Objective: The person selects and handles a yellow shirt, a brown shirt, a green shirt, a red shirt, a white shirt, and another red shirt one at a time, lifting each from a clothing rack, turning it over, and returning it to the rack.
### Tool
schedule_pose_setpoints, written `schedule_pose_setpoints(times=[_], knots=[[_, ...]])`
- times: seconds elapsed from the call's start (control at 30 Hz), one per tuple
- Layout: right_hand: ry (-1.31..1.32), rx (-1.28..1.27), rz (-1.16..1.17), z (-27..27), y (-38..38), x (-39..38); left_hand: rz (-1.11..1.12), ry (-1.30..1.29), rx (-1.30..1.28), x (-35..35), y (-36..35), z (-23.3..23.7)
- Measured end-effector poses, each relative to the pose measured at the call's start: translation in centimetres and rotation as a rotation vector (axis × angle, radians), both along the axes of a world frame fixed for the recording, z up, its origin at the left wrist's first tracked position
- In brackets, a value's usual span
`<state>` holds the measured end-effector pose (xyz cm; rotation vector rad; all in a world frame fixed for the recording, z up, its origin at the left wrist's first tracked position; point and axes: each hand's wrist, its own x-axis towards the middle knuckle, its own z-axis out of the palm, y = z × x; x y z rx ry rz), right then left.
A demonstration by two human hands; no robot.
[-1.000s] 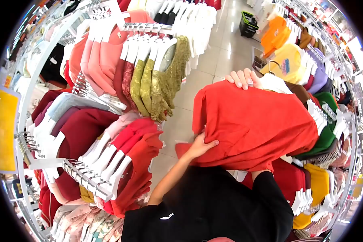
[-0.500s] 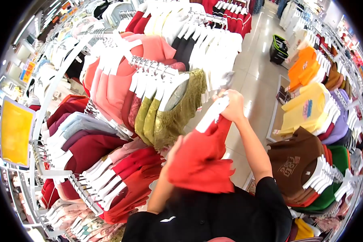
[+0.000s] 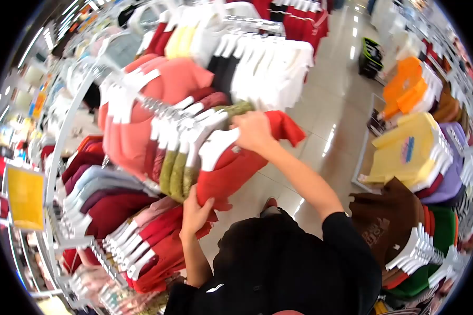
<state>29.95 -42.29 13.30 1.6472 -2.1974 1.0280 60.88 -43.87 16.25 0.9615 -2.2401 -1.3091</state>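
Observation:
A red top (image 3: 234, 170) on a white hanger (image 3: 215, 148) is in front of me, against the end of a display arm (image 3: 165, 109). My right hand (image 3: 253, 131) is closed on the hanger and the top's shoulder. Lower down, my left hand (image 3: 195, 214) pinches the other side of the red cloth. Directly behind the red top hang olive lace tops (image 3: 174, 170), partly covered by it. Coral tops (image 3: 126, 142) hang farther along the same arm.
Below left, a lower arm carries red and maroon tops (image 3: 165, 231). White shirts (image 3: 278, 65) hang beyond. Across the tiled aisle (image 3: 320, 131) stands a rack with yellow (image 3: 404, 149), orange (image 3: 404, 86) and brown shirts (image 3: 381, 220). A black-and-green basket (image 3: 370, 58) sits on the floor.
The red top has moved left, from in front of my chest to the display arm's end, turning outward. My right hand went left with it; my left hand is lower on the cloth.

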Motion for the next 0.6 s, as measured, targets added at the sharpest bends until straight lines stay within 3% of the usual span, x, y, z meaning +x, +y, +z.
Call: schedule_pose_setpoints(times=[0.13,0.23,0.4,0.47,0.57,0.6], knots=[[-0.068,0.293,0.027,-0.7,-1.0,0.2,0.066,0.074,0.008,0.3,-1.2,-4.4],[-0.017,0.061,0.033,-5.7,-2.9,-0.2,0.082,0.000,-0.073,0.1,-2.0,-5.9],[-0.227,-0.249,0.141,-4.9,-0.8,-0.8,0.238,-0.077,-0.085,-1.2,-0.1,-5.7],[-0.311,-0.450,0.118,-4.4,2.1,-0.9,0.332,-0.042,-0.047,-0.7,0.7,-7.9],[-0.413,-0.363,-0.115,-8.6,8.2,-0.2,0.365,0.107,0.076,2.1,0.3,-17.3],[-0.466,-0.234,-0.168,-11.5,10.2,-0.1,0.344,0.104,0.073,0.8,-0.8,-18.2]])
